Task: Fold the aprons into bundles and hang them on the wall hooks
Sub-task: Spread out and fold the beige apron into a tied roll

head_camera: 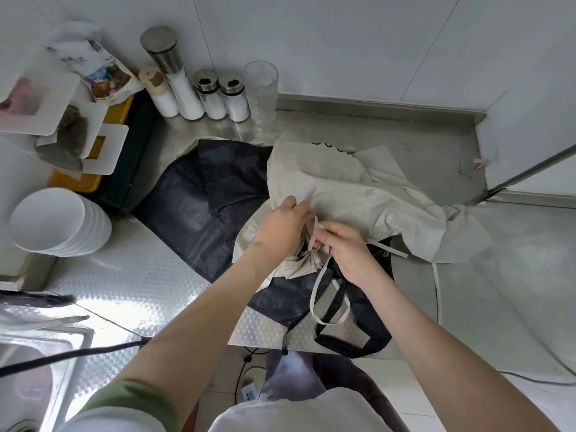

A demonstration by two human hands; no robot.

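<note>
Beige apron bundle (300,269) gripped by left hand (282,227), right hand (347,252) pinching strap (312,294), counter edge (260,339) near

No complete word or number is legible. Black printed lettering stands on the beige fabric apron (358,191) near its far edge. The cloth's edge cuts off the characters, so only curved lower strokes show. The printed paper packet (104,77) at far left carries a coloured picture and small print, too blurred to read.
</note>
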